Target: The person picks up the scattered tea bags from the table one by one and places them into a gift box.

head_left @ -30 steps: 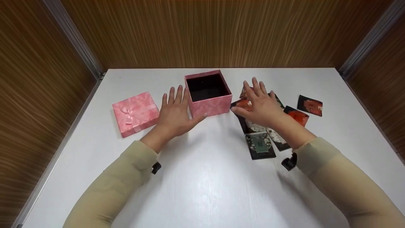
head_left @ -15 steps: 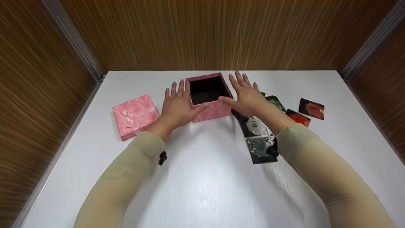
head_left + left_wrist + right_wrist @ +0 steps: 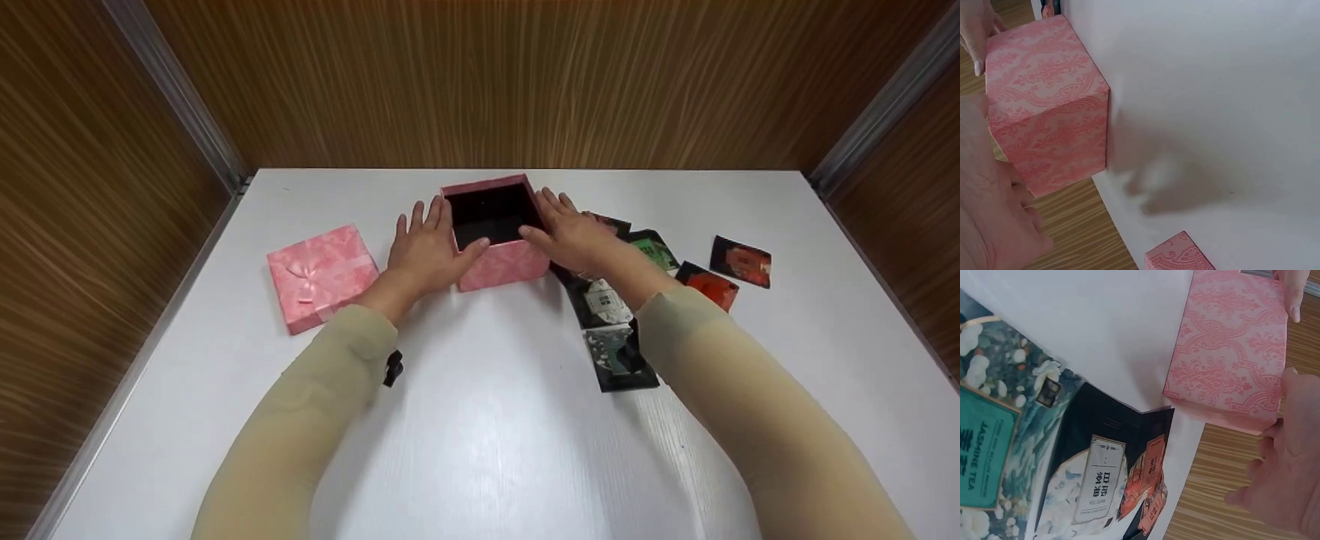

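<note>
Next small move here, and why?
Probably turn the box slightly to square it, using left grip and right grip: they already flank it on opposite sides, and it sits askew to the back edge of the table.

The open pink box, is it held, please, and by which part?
Left hand and right hand flank the box at its sides; a grip cannot be confirmed.
</note>
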`<action>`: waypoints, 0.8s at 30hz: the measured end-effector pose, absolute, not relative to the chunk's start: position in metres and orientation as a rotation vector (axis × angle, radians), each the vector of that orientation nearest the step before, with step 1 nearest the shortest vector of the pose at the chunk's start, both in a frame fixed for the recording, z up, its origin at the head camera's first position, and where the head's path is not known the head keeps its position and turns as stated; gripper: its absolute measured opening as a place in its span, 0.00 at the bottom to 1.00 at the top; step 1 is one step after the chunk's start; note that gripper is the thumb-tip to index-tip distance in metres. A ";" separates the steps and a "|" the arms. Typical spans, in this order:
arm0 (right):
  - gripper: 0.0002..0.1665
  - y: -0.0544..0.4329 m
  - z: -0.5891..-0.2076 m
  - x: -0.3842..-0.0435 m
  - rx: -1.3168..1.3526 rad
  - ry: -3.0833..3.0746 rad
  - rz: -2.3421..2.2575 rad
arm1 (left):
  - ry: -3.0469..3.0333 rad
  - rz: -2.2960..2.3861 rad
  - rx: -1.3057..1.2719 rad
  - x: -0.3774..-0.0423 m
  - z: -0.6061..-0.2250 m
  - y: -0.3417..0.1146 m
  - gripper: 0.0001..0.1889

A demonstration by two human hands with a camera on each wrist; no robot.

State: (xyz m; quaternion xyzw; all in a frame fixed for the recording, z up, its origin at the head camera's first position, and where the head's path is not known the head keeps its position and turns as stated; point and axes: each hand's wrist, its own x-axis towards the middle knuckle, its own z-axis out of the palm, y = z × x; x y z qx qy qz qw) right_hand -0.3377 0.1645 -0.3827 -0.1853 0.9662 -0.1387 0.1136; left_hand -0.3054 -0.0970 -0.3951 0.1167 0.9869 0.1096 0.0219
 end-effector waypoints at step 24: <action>0.47 0.169 -0.392 -0.294 -0.722 2.880 -0.470 | 3.004 0.241 0.560 -0.283 -0.389 -0.112 0.54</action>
